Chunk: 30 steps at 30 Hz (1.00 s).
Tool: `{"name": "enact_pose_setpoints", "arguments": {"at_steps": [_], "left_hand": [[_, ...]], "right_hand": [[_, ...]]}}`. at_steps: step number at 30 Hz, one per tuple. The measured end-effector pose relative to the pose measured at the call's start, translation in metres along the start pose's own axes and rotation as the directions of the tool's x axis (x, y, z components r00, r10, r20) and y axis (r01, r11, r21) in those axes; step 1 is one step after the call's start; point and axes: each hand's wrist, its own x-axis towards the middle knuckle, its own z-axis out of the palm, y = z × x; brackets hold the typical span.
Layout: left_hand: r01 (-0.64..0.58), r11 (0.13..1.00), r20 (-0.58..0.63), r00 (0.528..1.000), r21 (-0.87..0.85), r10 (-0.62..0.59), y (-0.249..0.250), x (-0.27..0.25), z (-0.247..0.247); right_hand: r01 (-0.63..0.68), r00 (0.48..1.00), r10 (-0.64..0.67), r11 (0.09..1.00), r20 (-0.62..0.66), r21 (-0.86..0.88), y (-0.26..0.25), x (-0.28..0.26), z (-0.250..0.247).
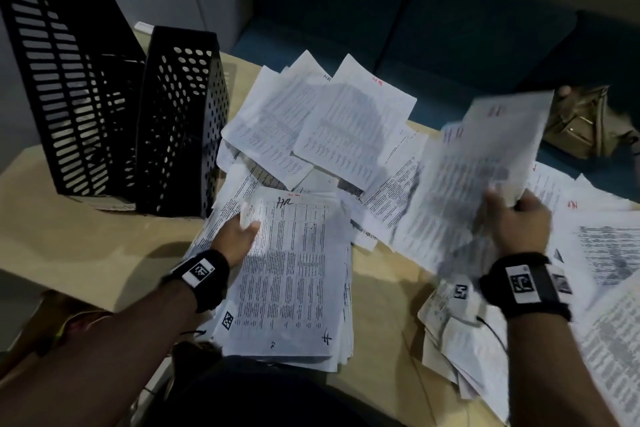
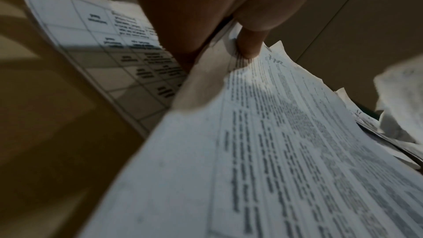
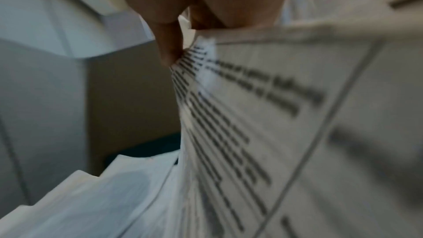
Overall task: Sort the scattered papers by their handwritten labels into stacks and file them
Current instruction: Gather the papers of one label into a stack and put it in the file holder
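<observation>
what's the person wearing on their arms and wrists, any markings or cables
Both forearms are bare, with no sleeves in view. Each wrist carries a black band: the left wristband bears one white square tag with a black code pattern, the right wristband bears a similar tag. A thin black cable trails beside the right wristband.

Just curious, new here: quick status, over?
Left hand grips HR stack. Right hand holds raised sheets. Loose papers unsorted; file holders unobstructed.
</observation>
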Motion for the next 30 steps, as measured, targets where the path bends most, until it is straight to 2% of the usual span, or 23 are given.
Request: {"name": "enact_pose_setpoints", "arguments": {"at_steps": [2,4,7,10,12,14,15,17,19,21,23,25,27,30], "left_hand": [[0.007,1.000,0.004,1.000,0.016,-0.007,0.000,0.000,0.000],[-0.010,1.000,-0.001,1.000,-0.004,0.010,0.003,-0.002,0.002],[-0.031,0.998,-0.008,1.000,-0.047,0.030,0.002,-0.002,0.004],[-0.056,0.997,0.000,0.998,-0.045,0.057,-0.003,0.003,0.004],[-0.053,0.997,0.007,0.999,-0.054,0.054,-0.007,0.009,0.005],[-0.065,0.993,-0.015,0.998,-0.096,0.064,-0.005,0.009,0.006],[-0.059,0.991,-0.017,0.998,-0.118,0.057,-0.004,0.008,0.007],[-0.057,0.988,-0.029,0.998,-0.141,0.054,-0.004,0.009,0.007],[-0.072,0.985,-0.033,0.997,-0.157,0.068,-0.002,0.008,0.007],[-0.069,0.970,0.026,0.997,-0.234,0.077,-0.003,0.006,0.005],[-0.051,0.950,0.057,0.996,-0.307,0.072,-0.003,0.005,0.004],[-0.144,0.959,0.018,0.988,-0.246,0.154,-0.001,0.008,0.003],[-0.270,0.951,-0.044,0.963,-0.150,0.266,0.002,0.012,0.003],[-0.328,0.935,-0.060,0.945,-0.135,0.323,0.008,0.015,0.001]], "right_hand": [[0.182,0.982,-0.184,0.980,-0.033,-0.076,-0.028,-0.006,-0.017],[0.291,0.953,-0.296,0.953,-0.063,-0.080,-0.051,-0.015,-0.028],[0.379,0.924,-0.380,0.908,-0.030,0.179,-0.074,-0.029,-0.026],[0.305,0.915,-0.392,0.827,0.096,0.473,-0.068,-0.038,-0.002],[0.131,0.928,-0.297,0.825,0.225,0.550,-0.047,-0.041,0.027],[-0.041,0.919,-0.156,0.875,0.361,0.483,-0.019,-0.049,0.060],[-0.076,0.906,-0.103,0.915,0.411,0.396,-0.006,-0.055,0.076],[-0.092,0.858,-0.038,0.970,0.513,0.226,0.015,-0.076,0.103],[-0.048,0.812,-0.023,0.993,0.583,0.106,0.027,-0.101,0.122],[-0.006,0.794,-0.003,1.000,0.608,0.013,0.035,-0.123,0.137],[-0.057,0.788,0.096,0.995,0.608,-0.083,0.036,-0.140,0.144],[-0.079,0.768,0.165,0.983,0.619,-0.165,0.036,-0.149,0.150],[-0.025,0.750,0.171,0.973,0.639,-0.230,0.035,-0.151,0.153],[0.024,0.817,0.104,0.976,0.567,-0.215,0.028,-0.135,0.155]]}}
